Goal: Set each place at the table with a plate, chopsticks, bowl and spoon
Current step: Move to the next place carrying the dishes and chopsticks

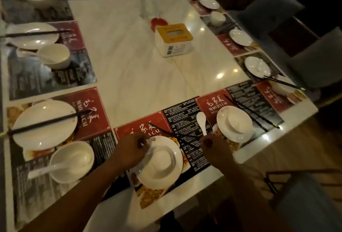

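Observation:
Directly in front of me a white plate [176,157] lies on a red and black placemat [187,120], with an upturned white bowl [162,159] on it. My left hand [129,150] grips the bowl's left rim. My right hand [214,148] holds a white spoon [201,122] by its handle, the scoop pointing away from me. Black chopsticks [166,132] lie between my hands, pointing to the far left. To the right stands another plate [246,130] with an upturned bowl [236,122] and chopsticks [249,111] beside it.
On the left, set places have plates [44,122], bowls with spoons [72,161] and chopsticks [48,121]. More plates and bowls line the far and right edges. A white and yellow tissue box [173,40] stands mid-table. Grey chairs [314,58] stand at the right.

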A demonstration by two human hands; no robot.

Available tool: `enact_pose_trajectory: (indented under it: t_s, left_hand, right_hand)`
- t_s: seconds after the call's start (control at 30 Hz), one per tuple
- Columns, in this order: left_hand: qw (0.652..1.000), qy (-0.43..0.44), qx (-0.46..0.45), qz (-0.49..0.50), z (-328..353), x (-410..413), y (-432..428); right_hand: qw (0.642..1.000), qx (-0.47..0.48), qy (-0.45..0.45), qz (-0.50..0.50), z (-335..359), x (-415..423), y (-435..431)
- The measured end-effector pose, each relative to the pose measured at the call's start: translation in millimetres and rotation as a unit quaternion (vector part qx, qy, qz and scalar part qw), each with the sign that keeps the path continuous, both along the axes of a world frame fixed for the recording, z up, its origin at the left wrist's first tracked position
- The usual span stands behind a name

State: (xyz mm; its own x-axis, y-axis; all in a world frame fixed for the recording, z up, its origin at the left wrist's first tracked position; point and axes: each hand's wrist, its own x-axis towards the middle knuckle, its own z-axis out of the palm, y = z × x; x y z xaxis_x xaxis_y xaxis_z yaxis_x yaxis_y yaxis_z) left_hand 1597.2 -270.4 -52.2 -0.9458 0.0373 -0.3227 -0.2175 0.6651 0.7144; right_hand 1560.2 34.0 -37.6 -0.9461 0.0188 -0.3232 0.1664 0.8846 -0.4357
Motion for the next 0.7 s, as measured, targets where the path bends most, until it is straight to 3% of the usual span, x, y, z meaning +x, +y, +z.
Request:
enact_pose_trajectory:
  t_s: [0.13, 0.23, 0.37, 0.47, 0.53, 0.7]
  left_hand:
    - [0.994, 0.006, -0.053, 0.095, 1.0, 3.3, 25.2]
    - [0.985, -0.020, -0.060, 0.162, -0.7, 19.0, 35.3]
    - [0.973, -0.039, -0.022, 0.226, -0.9, 48.7, 43.7]
    - [0.972, -0.045, -0.010, 0.232, 4.1, 62.0, 54.7]
    - [0.968, -0.055, -0.007, 0.244, 2.1, 66.6, 60.3]
    - [0.958, -0.049, 0.019, 0.283, -7.5, 70.8, 65.0]
  right_hand:
    - [0.993, -0.060, 0.045, 0.096, -9.5, -40.7, 5.8]
    - [0.976, -0.122, -0.015, 0.179, -4.6, -41.9, -21.1]
    - [0.913, -0.119, -0.073, 0.383, -1.2, -9.0, -56.8]
    - [0.854, -0.022, -0.060, 0.517, -22.3, 2.9, -65.4]
    - [0.842, 0.008, -0.033, 0.538, -33.8, 0.2, -67.3]
    - [0.837, -0.029, -0.039, 0.545, -40.0, -9.4, -71.9]
